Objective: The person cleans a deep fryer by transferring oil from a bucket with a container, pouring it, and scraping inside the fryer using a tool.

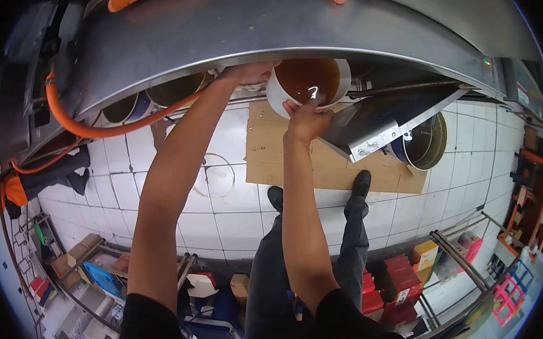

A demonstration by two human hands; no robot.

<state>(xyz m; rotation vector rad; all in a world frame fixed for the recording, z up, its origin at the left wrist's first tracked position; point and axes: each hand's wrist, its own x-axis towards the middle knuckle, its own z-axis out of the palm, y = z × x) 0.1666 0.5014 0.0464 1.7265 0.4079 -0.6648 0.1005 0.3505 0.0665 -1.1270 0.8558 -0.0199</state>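
A white bucket (276, 95) with reddish-brown liquid (308, 78) in it is partly under the front edge of a steel counter. My right hand (309, 120) grips its near rim, fingers closed around the wall. At the left side of the bucket, my left hand (252, 73) holds on to its edge; the counter lip hides part of that hand. Just right of my right hand, a steel door panel (374, 123) hangs open at a slant.
Cardboard (278, 164) lies on the white tiled floor under the bucket. A used bucket (425, 141) stands beyond the panel, and dark-filled buckets (126, 108) sit at left. An orange hose (99, 132) loops below the counter. Red boxes (398, 280) are behind me.
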